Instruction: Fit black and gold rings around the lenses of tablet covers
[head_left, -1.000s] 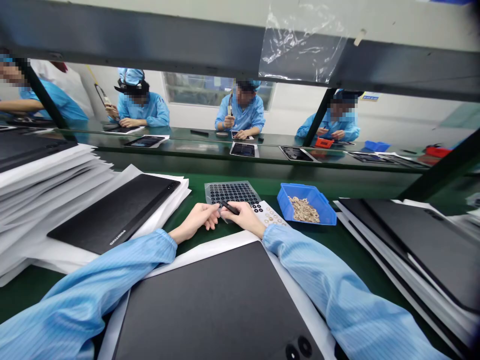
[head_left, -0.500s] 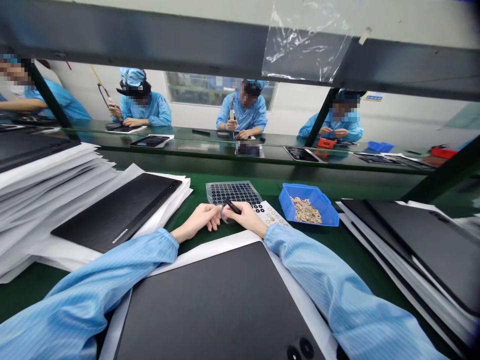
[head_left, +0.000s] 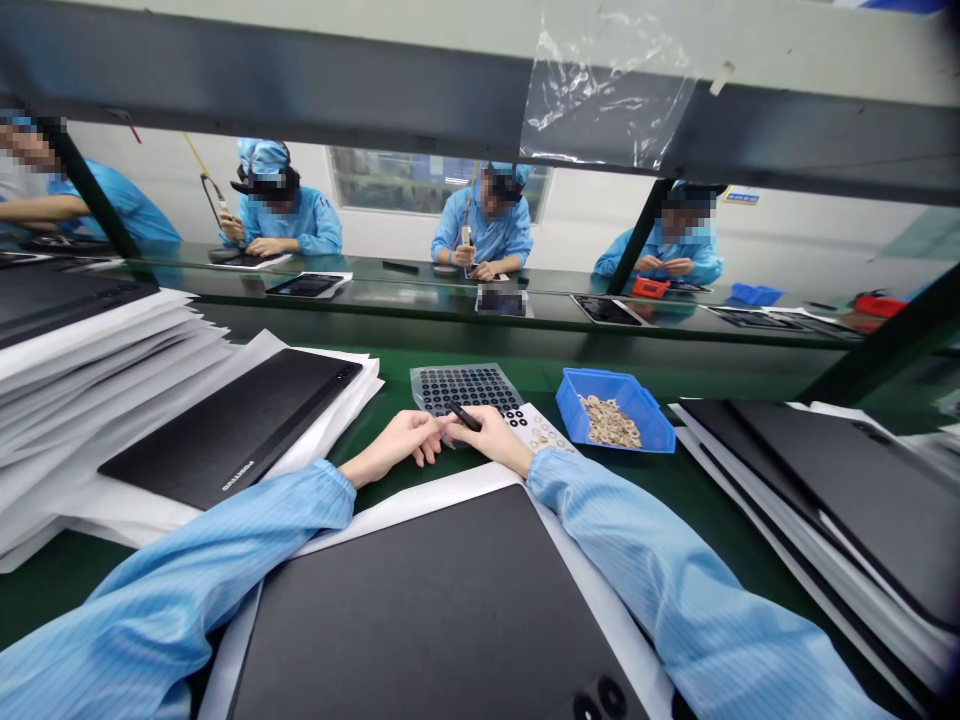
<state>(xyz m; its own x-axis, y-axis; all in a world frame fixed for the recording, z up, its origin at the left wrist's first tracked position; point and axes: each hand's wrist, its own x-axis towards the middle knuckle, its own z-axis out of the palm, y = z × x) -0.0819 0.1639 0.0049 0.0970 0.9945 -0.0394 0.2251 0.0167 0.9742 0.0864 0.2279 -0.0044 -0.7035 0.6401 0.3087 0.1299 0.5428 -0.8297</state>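
Observation:
My right hand (head_left: 493, 438) is closed around a short black pen-like tool (head_left: 465, 416), which points up and to the left. Fingertips of my left hand (head_left: 401, 442) are pinched and meet those of the right; anything between them is too small to make out. Just beyond both hands lies a clear sheet of black rings (head_left: 469, 383). A white sheet (head_left: 551, 432) with black and pale rings is partly behind my right hand. Below my forearms, a large dark tablet (head_left: 435, 600) rests on white paper, with two round black camera rings at its lower right corner.
A blue bin (head_left: 654, 425) of small beige rings stands right of the sheets. Tablets interleaved with paper are stacked at left (head_left: 232, 425) and right (head_left: 847, 480). A shelf (head_left: 300, 90) spans overhead. Several co-workers sit across the bench.
My fingertips have come together, closing the small gap between the hands. The pen-like tool stays in my right hand, and the view has shifted very slightly.

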